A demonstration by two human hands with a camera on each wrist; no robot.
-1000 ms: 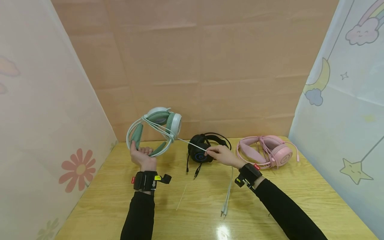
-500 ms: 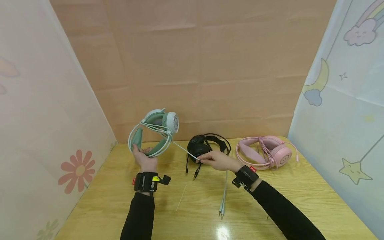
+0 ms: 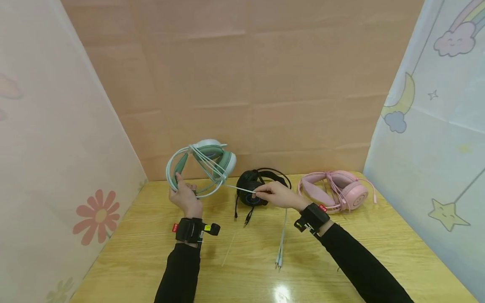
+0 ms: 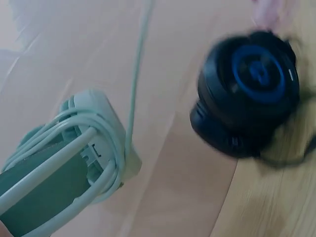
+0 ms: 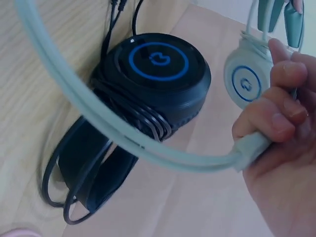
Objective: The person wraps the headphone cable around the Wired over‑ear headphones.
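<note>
My left hand [image 3: 185,201] grips the headband of a pale green and white headset [image 3: 229,165], lifted above the left half of the table. Loops of its own cable are wound across the headband and ear cups, seen close in the left wrist view around the near ear cup [image 4: 131,168]. From these loops a single strand [image 3: 238,189] runs taut to my right hand [image 3: 279,195], which pinches it between thumb and fingers. In the right wrist view a sleeve-like joint [image 5: 249,148] sits in the fingers. The doubled cable end with two plugs [image 3: 279,261] hangs down below that hand.
A black headset [image 3: 248,181] with a blue ring stands at the back centre, partly behind my right hand. Further right lies a pink headset [image 3: 356,195], its cable bundled. A thin pale strip [image 3: 228,250] lies on the wooden table [image 3: 132,252]. Papered walls enclose the back and sides.
The green and white headset has turned and shifted slightly right with my left hand. My right hand, still pinching the cable, dipped and moved left, then rose a little.
</note>
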